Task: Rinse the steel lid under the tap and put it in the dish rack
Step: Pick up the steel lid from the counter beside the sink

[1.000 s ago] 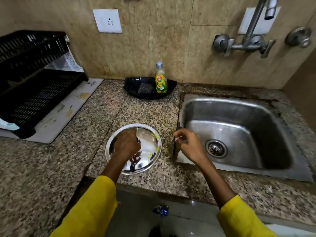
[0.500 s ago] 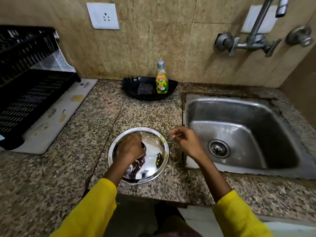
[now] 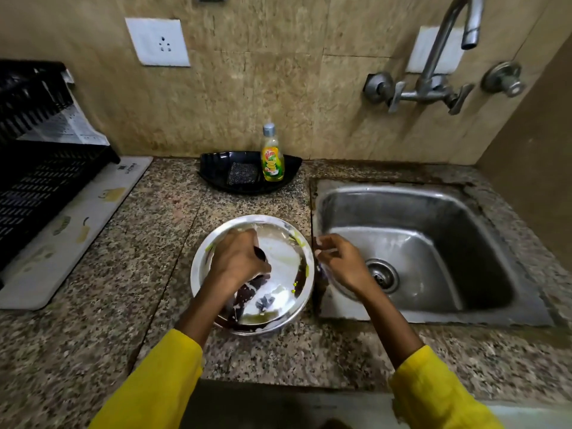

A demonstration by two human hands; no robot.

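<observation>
The round steel lid (image 3: 280, 243) lies on the granite counter just left of the sink (image 3: 433, 209), smeared with white foam and greenish bits. My left hand (image 3: 238, 261) is closed over the dark knob at the lid's middle. My right hand (image 3: 340, 264) hovers over the sink's left rim beside the lid, fingers loosely curled, with nothing in it. The tap spout (image 3: 469, 35) hangs high above the sink's back right, and no water runs from it. The black dish rack (image 3: 40, 168) stands at the far left.
A black tray (image 3: 216, 168) at the back wall holds a yellow dish-soap bottle (image 3: 272, 156) and a dark scrub pad (image 3: 243, 173). A pale mat (image 3: 62, 236) lies under the rack. Tap handles (image 3: 458, 99) stick out from the wall. The counter's front edge is close to me.
My head has moved closer and the view has shifted. My left hand stays on the lid's knob, and my right hand has barely moved.
</observation>
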